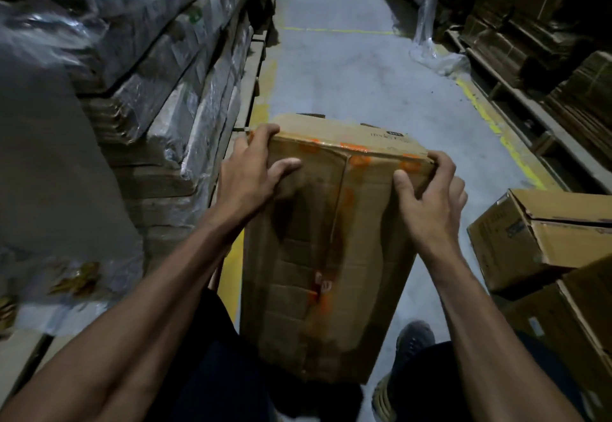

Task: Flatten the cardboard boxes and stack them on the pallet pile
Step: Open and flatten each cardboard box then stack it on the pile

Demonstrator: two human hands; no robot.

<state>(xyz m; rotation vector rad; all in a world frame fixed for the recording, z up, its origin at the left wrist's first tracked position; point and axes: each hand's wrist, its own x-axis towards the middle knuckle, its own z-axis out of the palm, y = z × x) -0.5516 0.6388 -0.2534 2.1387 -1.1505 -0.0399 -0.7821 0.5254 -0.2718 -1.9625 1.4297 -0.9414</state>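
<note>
— Where, and lying how?
— Centre of frame: cardboard box (pixel 326 246), still unflattened, long axis running from bottom of frame toward upper centre, far end up the aisle.
— Hands?
— Left hand (pixel 253 170) and right hand (pixel 430 189) curled over far top corners, gripping.
— Hidden?
— Fingertips behind the edge; near end lost in shadow, possibly resting against legs.

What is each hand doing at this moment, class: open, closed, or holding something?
Left hand: grips the far left corner of the cardboard box.
Right hand: grips the box's far right corner, fingers curled over the edge.
</note>
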